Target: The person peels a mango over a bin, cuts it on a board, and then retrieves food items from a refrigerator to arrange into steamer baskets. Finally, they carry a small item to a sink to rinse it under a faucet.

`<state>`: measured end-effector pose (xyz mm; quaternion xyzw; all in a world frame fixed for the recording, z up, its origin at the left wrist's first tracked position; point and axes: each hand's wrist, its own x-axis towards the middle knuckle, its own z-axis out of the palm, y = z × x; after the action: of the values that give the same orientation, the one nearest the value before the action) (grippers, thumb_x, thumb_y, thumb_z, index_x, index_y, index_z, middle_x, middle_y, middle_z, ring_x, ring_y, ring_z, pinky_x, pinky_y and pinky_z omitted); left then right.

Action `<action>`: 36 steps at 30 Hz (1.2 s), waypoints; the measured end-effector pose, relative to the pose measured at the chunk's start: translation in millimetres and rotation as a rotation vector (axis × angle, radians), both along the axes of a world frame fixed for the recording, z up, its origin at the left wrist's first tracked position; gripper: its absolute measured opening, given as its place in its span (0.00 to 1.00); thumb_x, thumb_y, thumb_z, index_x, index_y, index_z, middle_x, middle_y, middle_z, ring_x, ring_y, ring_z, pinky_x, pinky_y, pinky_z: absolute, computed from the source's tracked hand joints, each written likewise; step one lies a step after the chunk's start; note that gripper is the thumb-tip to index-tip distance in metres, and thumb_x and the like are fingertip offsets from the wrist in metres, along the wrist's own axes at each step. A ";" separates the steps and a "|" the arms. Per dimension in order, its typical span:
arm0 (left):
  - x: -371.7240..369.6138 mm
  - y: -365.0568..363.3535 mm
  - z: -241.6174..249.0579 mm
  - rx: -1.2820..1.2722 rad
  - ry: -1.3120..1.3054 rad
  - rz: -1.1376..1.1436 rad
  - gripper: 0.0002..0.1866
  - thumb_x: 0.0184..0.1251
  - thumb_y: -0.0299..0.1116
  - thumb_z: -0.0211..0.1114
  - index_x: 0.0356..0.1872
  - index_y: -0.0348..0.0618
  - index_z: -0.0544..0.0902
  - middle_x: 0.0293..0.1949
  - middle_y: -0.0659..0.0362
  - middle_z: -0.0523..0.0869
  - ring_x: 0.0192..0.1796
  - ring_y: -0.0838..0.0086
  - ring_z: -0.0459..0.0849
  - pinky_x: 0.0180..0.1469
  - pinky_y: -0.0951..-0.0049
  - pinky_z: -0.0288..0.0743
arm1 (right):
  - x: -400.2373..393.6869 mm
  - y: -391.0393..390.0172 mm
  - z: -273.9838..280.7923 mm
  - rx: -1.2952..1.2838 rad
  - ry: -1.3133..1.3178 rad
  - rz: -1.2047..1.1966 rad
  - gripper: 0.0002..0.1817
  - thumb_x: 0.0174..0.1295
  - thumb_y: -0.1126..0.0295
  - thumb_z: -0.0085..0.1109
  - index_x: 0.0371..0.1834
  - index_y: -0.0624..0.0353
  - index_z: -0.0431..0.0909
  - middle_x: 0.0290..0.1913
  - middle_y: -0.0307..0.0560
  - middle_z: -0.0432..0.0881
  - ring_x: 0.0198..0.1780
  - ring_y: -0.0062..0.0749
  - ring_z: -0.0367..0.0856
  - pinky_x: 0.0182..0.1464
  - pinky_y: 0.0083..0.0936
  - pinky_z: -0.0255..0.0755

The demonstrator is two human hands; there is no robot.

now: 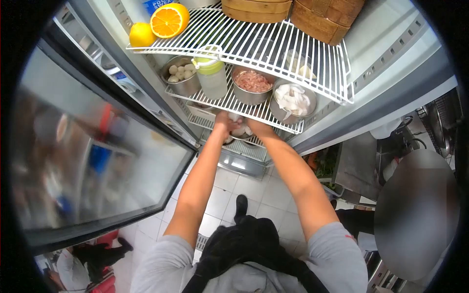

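Both my arms reach into an open upright fridge, under a wire shelf (pixel 234 103). My left hand (pixel 224 123) is closed, its fingers curled around something pale and whitish that I cannot make out. Close by on the other side is my right hand (pixel 256 128), its fingers mostly hidden by the shelf and by the things there. Between and just below the hands sits a metal bowl (pixel 240 136) with white pieces in it. It rests at the level of a lower rack.
Above the hands stand a metal pot of white balls (pixel 181 89), a lidded jug (pixel 212 83), a bowl of pink meat (pixel 251 95) and a bowl of white slices (pixel 293 105). Higher are orange halves (pixel 169 20) and wooden steamers (pixel 320 19). The glass door (pixel 112 161) stands open; people are on both sides.
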<state>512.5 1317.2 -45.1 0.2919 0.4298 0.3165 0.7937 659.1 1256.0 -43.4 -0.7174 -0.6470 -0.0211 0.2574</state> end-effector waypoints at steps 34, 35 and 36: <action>-22.7 -131.5 -0.7 -0.025 -0.434 -1.208 0.25 0.72 0.38 0.62 0.64 0.37 0.70 0.48 0.56 0.79 0.44 0.70 0.82 0.34 0.78 0.78 | -378.7 -579.8 -6.6 1.216 2.051 -0.696 0.17 0.65 0.66 0.54 0.55 0.58 0.74 0.42 0.44 0.80 0.36 0.28 0.76 0.35 0.22 0.67; -33.6 -176.4 5.8 -0.059 -0.406 -1.269 0.26 0.71 0.36 0.62 0.65 0.36 0.69 0.48 0.55 0.79 0.44 0.68 0.83 0.35 0.78 0.79 | -391.4 -597.7 -9.8 1.262 2.049 -0.762 0.15 0.66 0.65 0.54 0.53 0.57 0.74 0.42 0.43 0.81 0.35 0.27 0.75 0.34 0.21 0.65; -43.2 -226.3 11.3 -0.096 -0.381 -1.332 0.27 0.70 0.34 0.62 0.66 0.35 0.68 0.48 0.54 0.79 0.43 0.67 0.84 0.35 0.78 0.79 | -405.5 -618.8 -13.6 1.309 2.040 -0.831 0.13 0.66 0.64 0.55 0.51 0.56 0.75 0.42 0.43 0.81 0.35 0.26 0.74 0.32 0.20 0.64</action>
<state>469.4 1090.9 -33.7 0.3975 0.0255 -0.2116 0.8925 253.5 637.2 -57.0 -0.2959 0.2451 0.1446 0.9118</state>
